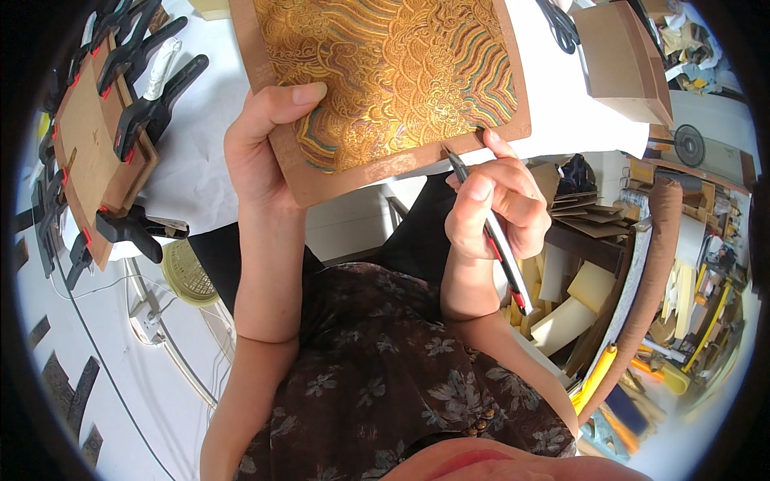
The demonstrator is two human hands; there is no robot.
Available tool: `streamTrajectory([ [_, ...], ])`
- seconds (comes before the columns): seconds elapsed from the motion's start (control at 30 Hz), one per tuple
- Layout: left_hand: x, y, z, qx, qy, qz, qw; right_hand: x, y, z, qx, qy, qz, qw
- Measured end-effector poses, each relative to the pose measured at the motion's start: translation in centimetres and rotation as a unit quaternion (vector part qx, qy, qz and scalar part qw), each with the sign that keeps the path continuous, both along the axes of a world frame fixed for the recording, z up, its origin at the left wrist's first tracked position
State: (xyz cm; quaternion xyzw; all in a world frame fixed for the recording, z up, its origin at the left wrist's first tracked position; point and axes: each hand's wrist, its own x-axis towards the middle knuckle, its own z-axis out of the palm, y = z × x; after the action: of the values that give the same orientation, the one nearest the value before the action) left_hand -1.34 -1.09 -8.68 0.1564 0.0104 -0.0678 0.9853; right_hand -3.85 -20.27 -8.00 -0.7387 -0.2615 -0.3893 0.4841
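Observation:
My left hand [262, 144] is closed on the left side of a flat panel [365, 183], its thumb on top. The panel has a brown, round-cornered border around gold brocade [393, 88] with wave and scale patterns in gold, teal and dark red. In the fingers of my right hand [501, 200] is a slim pen [504, 256], black and silver with red parts. Its dark tip points at the panel's near border; whether it touches I cannot tell. A fingertip of that hand rests at the panel's near right edge.
Brown boards [96, 136] clamped by several black spring clamps [148, 120] stand at left on the white-covered table [204, 160]. A brown box [622, 60] and a black cable [559, 24] lie at far right. Below are a yellow-green basket [188, 272], stacked offcuts [589, 212] and a brown padded roll [664, 232].

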Motion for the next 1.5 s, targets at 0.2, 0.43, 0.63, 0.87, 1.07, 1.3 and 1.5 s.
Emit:
streamTrajectory([
  [0.2, -0.1, -0.1, -0.01, -0.006, -0.001, 0.0, 1.0, 0.06, 0.17, 0.03, 0.0, -0.001, -0.006, 1.0],
  [0.43, -0.02, -0.09, -0.05, -0.015, -0.007, -0.003, 1.0, 0.16, 0.22, -0.15, 0.03, 0.001, -0.014, 0.999],
  [0.63, -0.05, -0.05, -0.13, -0.001, 0.004, 0.004, 1.0, 0.22, 0.16, 0.01, 0.004, -0.004, -0.011, 1.0],
  [0.87, -0.05, -0.18, 0.04, -0.003, -0.007, 0.009, 1.0, 0.21, 0.0, 0.06, 0.005, -0.001, 0.0, 1.0],
  [1.07, 0.02, -0.1, -0.12, -0.011, -0.01, -0.003, 1.0, 0.2, 0.1, -0.04, 0.003, 0.0, -0.016, 1.0],
  [1.3, 0.0, -0.12, -0.17, -0.025, -0.02, -0.003, 0.999, 0.14, 0.16, 0.04, -0.003, 0.002, -0.01, 1.0],
  [1.5, 0.03, -0.22, 0.1, -0.008, -0.016, -0.006, 1.0, 0.19, 0.08, -0.06, 0.003, -0.001, -0.014, 1.0],
])
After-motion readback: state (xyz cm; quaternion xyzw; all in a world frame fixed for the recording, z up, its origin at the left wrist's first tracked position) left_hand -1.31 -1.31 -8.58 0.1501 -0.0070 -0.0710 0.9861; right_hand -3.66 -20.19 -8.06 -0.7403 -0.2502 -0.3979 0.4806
